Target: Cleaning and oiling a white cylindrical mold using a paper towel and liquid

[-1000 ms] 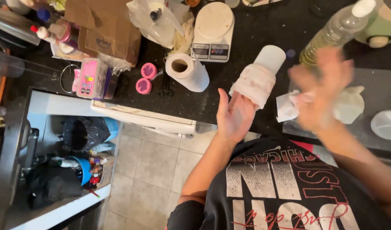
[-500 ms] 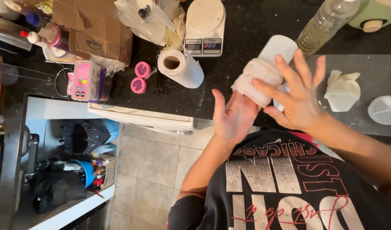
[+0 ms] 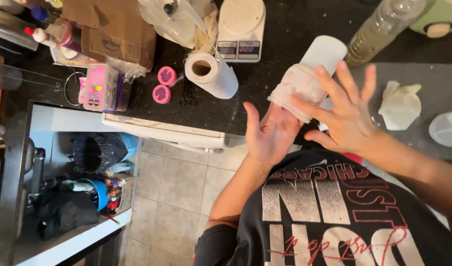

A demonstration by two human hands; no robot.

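Two hands around a white wrapped cup

The left hand lies palm up under the wrapped cup. The right hand rests its spread fingers on it. A paper towel roll lies near on the black counter.

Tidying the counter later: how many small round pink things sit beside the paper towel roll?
2. One pink round piece lies just left of the paper towel roll; the other pink round piece lies below it, nearer the counter edge. Clutter may hide more.

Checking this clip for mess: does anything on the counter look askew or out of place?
The paper towel roll lies on its side rather than upright, and a torn cardboard box sits among clutter at the back. Nothing looks spilled.
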